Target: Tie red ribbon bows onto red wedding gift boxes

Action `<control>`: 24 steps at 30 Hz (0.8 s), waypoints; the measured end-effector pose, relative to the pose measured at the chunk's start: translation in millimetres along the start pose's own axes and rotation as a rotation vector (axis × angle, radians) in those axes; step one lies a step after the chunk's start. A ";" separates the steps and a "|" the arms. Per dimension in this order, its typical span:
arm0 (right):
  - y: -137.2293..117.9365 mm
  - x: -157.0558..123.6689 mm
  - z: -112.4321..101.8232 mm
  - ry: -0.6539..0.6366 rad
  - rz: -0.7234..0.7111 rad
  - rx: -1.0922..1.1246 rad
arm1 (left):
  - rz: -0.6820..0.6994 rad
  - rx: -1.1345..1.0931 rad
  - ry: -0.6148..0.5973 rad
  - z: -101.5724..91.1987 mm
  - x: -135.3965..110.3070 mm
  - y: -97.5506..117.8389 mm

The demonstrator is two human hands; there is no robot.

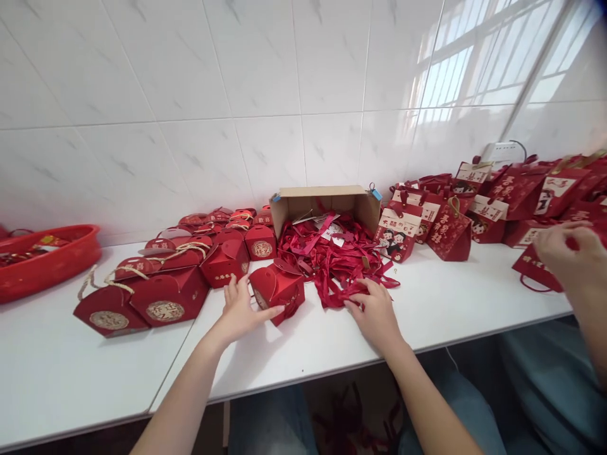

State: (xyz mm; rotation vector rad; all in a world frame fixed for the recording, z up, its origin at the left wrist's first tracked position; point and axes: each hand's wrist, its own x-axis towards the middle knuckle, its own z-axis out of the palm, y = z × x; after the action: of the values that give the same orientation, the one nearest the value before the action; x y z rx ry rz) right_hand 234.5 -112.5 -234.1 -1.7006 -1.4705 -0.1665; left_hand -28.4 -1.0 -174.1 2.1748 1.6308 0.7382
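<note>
A small red gift box [281, 285] stands tilted on the white table. My left hand [241, 309] is at its left and front side, thumb and fingers spread around it. Dark red ribbon shows at the box's front lower edge. To the right, my right hand [374, 311] has its fingertips on the near edge of a heap of red ribbons [332, 259]. Its thumb and fingers pinch at the ribbon there. The heap spills out of a cardboard box [327, 193] lying on its side against the wall.
Finished-looking red boxes with rope handles [165, 297] stand in rows on the left. Further left is a red plastic basin [52, 262]. Many red gift bags [448, 230] crowd the right. Another person's hand [569, 253] is at the far right, beside a red bag [535, 268].
</note>
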 end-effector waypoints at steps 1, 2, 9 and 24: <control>-2.4 0.1 -2.9 0.040 0.015 0.065 | 0.003 -0.005 0.090 1.4 -10.4 7.1; -6.3 -0.6 -6.7 0.074 0.030 0.143 | 0.010 -0.009 0.212 3.8 -21.7 15.9; -56.0 -27.3 -39.4 -0.084 -0.144 0.383 | 0.736 -0.082 0.060 37.3 -92.0 82.5; -18.9 -61.8 -84.2 -0.416 0.167 0.799 | 0.335 -0.767 -0.339 39.1 -105.1 32.1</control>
State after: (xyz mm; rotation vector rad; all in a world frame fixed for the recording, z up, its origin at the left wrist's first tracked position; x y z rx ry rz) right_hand 234.9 -215.5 -209.0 -1.2064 -1.3943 0.8078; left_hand -2.9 -108.8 -210.5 1.8551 0.6554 0.8444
